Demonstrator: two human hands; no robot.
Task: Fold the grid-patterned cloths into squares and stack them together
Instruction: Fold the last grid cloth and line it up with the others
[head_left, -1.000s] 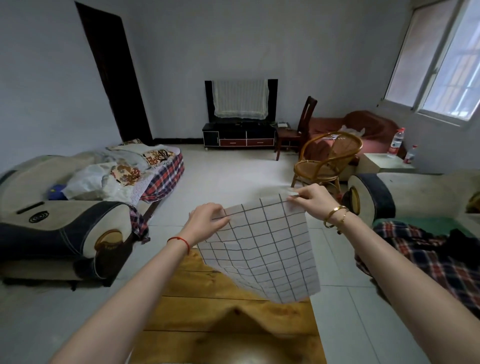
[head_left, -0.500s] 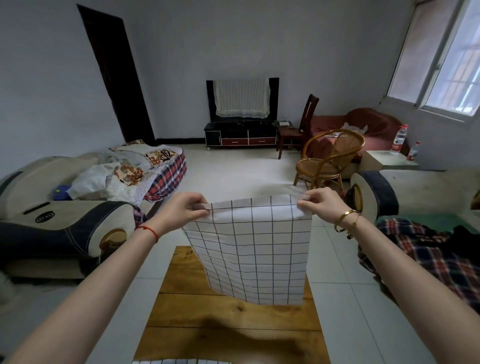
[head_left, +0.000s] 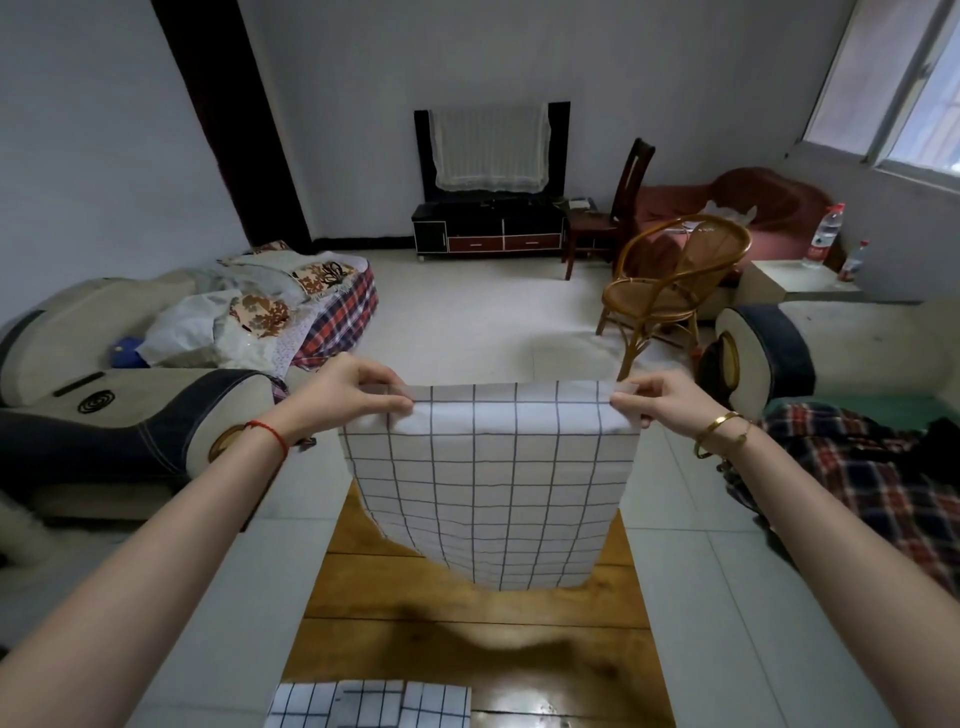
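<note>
A white cloth with a dark grid (head_left: 488, 483) hangs in the air above a wooden table (head_left: 467, 634), held stretched by its top edge. My left hand (head_left: 353, 395) pinches the top left corner and my right hand (head_left: 660, 400) pinches the top right corner. The cloth's lower edge curves just over the table's far end. More grid-patterned cloths (head_left: 369, 704) lie flat on the table's near edge, partly cut off by the frame.
A beige and dark sofa (head_left: 119, 405) with piled fabrics stands to the left. Another sofa with a plaid blanket (head_left: 872, 467) is on the right. A rattan chair (head_left: 670, 291) and a TV stand (head_left: 488, 228) stand beyond on the tiled floor.
Both hands moved apart and levelled, so the cloth went from tilted to hanging square and taut. The view dropped, and the cloths at the table's near edge came into view.
</note>
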